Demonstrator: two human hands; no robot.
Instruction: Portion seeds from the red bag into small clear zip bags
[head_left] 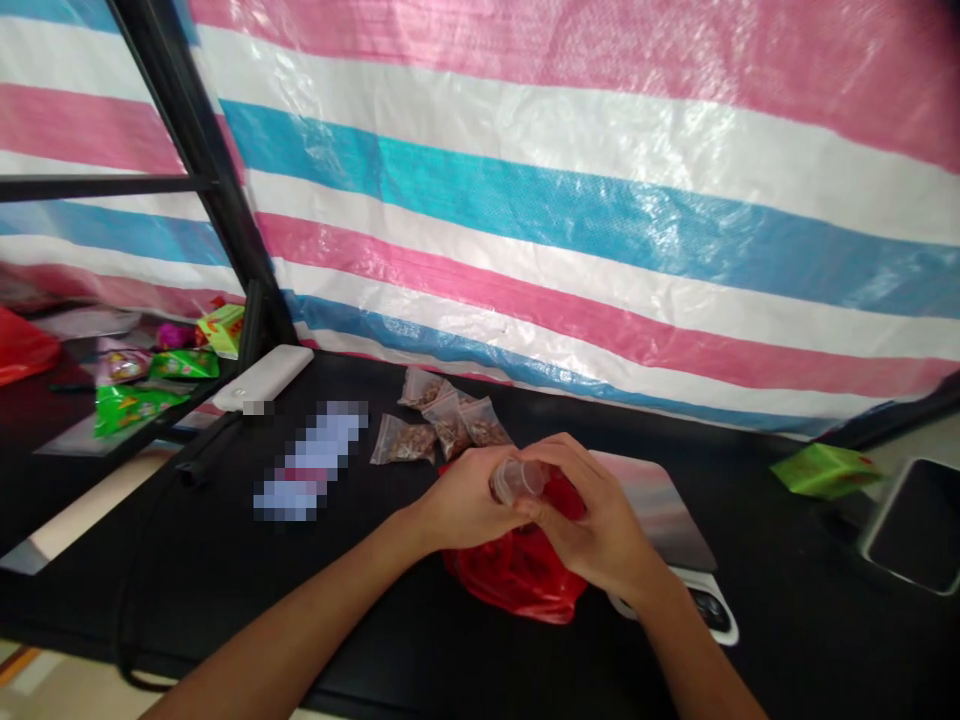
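Observation:
Between my two hands is a small clear plastic bag [519, 481], partly covered by my fingers. My left hand [469, 497] is closed round its left side. From the right, my right hand [600, 515] pinches it with thumb and fingers. Directly below lies a crumpled red plastic bag [521, 575] on the black table; what it contains is hidden. Just beyond my left hand, several small zip bags [407, 441] of brown dried bits lie in a group. A flat kitchen scale [660, 500] sits under and behind my right forearm.
A white power strip [266, 377] with a black cable and a blurred phone-like rectangle [311, 462] lie left. Green snack packets [139, 405] are beyond the black frame post [196, 165]. At right are a green box [825, 470] and a dark-screened device [919, 525]. Striped sheeting [525, 200] hangs behind.

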